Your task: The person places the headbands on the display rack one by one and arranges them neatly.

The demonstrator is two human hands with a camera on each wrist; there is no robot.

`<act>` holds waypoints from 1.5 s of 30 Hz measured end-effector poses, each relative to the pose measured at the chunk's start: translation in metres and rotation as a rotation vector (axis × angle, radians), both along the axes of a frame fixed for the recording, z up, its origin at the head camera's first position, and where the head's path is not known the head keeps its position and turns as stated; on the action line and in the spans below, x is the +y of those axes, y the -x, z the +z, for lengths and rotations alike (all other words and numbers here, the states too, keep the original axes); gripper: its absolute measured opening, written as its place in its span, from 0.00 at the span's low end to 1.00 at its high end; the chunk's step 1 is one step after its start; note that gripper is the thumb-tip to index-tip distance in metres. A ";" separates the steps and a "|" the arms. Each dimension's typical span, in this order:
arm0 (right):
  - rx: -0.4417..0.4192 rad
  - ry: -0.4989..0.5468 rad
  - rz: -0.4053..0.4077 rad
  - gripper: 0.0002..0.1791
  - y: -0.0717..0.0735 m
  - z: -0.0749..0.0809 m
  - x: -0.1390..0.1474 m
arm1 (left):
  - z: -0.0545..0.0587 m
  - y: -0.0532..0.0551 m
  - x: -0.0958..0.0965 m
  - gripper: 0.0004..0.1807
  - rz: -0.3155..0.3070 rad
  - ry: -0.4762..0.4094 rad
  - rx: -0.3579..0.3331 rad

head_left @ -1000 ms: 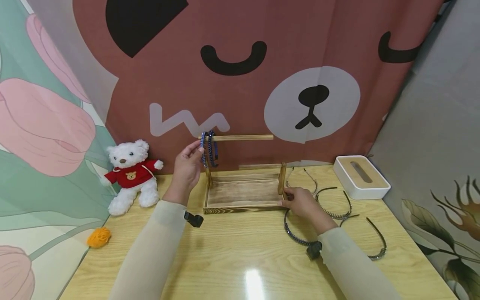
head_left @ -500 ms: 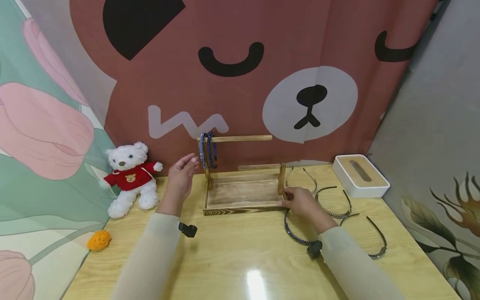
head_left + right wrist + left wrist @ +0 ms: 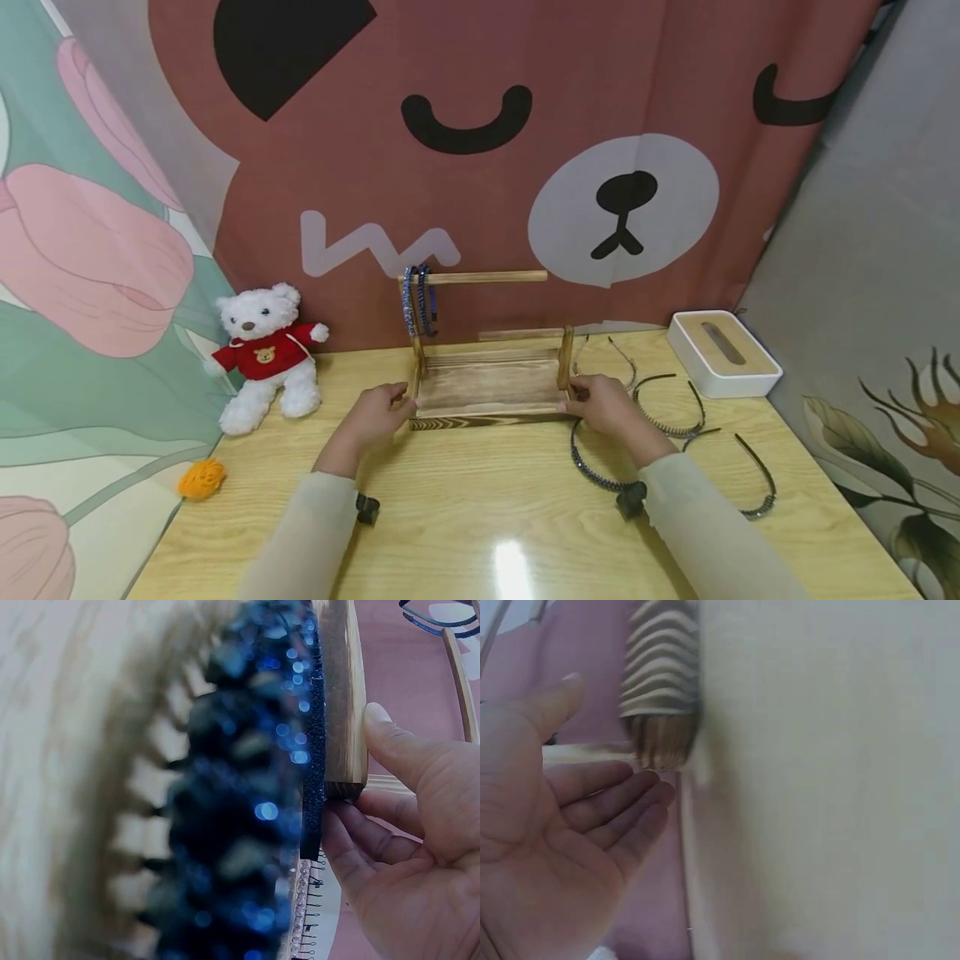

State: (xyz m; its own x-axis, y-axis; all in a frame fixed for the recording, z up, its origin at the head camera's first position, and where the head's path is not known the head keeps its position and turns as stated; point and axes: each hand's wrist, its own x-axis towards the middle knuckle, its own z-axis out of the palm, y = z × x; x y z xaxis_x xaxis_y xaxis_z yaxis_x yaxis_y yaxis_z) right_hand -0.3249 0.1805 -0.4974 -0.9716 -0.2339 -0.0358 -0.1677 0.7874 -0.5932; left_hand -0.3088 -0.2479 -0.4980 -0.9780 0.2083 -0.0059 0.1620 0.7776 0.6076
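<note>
A wooden headband rack [image 3: 487,389] stands at the back of the table, with a tray base, posts and an upper bar [image 3: 487,277]. Blue beaded headbands [image 3: 420,302] hang at the bar's left end. My left hand [image 3: 381,414] is at the base's left front corner; in the left wrist view its fingers [image 3: 615,802] lie extended right by the wood, thumb apart. My right hand [image 3: 603,408] grips the right end of the base, thumb in front and fingers round the end. Close before the right wrist view, a dark blue beaded headband [image 3: 247,780] partly covers the rack.
More headbands lie on the table at the right, including a dark one [image 3: 667,408] and another near the edge [image 3: 757,479]. A white box with a wooden lid [image 3: 723,354] sits behind them. At left are a white teddy bear [image 3: 270,358] and orange yarn [image 3: 201,479].
My left hand has let go of the hanging headbands and moved down to the left front corner of the rack's base. The right hand stays on the base's right end.
</note>
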 end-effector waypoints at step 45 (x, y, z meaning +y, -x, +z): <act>0.065 0.032 0.059 0.35 -0.026 0.005 0.032 | -0.020 -0.008 0.004 0.40 0.018 -0.040 -0.042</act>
